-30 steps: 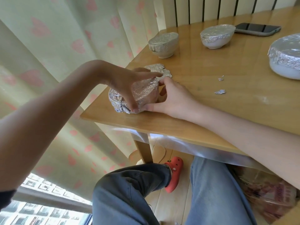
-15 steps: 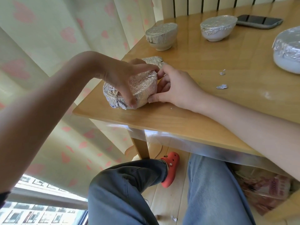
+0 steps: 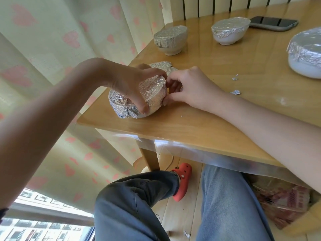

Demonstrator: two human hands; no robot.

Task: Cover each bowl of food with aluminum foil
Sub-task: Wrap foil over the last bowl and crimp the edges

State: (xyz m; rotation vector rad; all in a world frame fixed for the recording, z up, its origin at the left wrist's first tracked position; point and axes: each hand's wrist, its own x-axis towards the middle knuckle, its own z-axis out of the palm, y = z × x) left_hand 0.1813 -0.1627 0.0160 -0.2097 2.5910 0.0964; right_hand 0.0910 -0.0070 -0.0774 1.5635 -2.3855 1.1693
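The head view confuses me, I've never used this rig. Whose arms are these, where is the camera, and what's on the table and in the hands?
There is no machine here. A person wears one camera on the head, looking down, so both arms are their own. The left hand grips the foil-wrapped bowl near the corner of the wooden table, and the right hand pinches the foil at its rim. Farther back stand three more foil-covered bowls: a grey one, a white one and a larger white one at the right edge. A phone lies beyond them, and small foil scraps lie on the tabletop. Below are the person's knees.
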